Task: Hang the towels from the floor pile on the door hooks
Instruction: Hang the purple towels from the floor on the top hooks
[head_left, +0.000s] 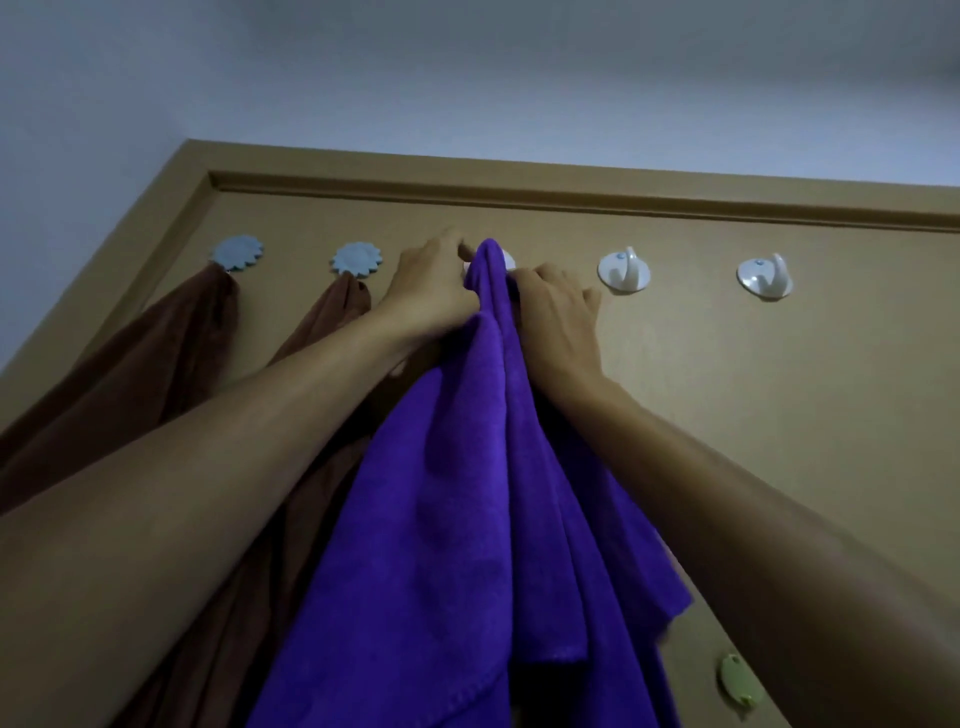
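Both hands are up near the top edge of the door (675, 364), working a purple towel (457, 493) onto the third hook (508, 260) from the left edge. The left hand (431, 291) grips the bunched top of the towel from the left side, fingers curled into the cloth, with one fingertip reaching up beside the hook. The right hand (550, 312) pinches the same bunch from the right, knuckles resting toward the door face. The peak of the towel sits right over the hook's white base; whether the cloth has actually caught on the prong is hard to tell, since the fabric covers it.

The towel's long axis runs straight down from that peak, hanging between the two forearms toward the bottom edge of the door. The hook lies just above and behind both grips, about equally close to either hand.

Two brown towels (156, 364) already hang from the blue flower hooks (237, 253) toward the left edge. Two white hooks (623, 270) toward the right edge are bare. A green hook (737, 680) sits lower down the door.
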